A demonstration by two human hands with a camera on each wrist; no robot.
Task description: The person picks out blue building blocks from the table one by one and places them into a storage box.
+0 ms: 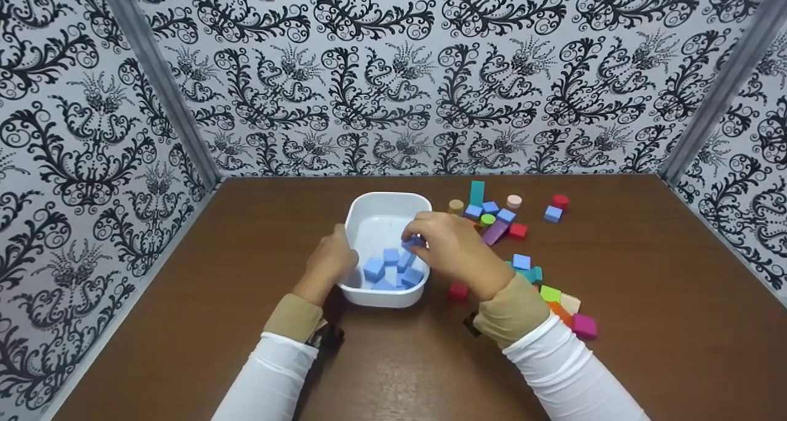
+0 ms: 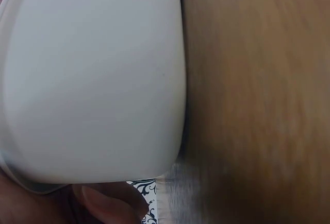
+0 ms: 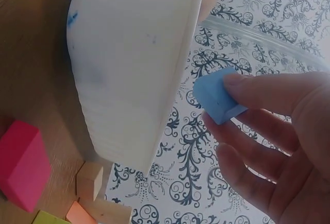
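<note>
One blue block, pinched by my right hand, hung over the tub my left hand gripped; loading apparently required release next.

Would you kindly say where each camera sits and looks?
On head: forward-down at a white, rounded plastic tub; left hand, right hand, white cloth sleeves show.
On left wrist: the tub's outer wall; left fingers show.
On right wrist: its outer wall, right hand pinching an angular blue block.
Head and right wrist share that block.
</note>
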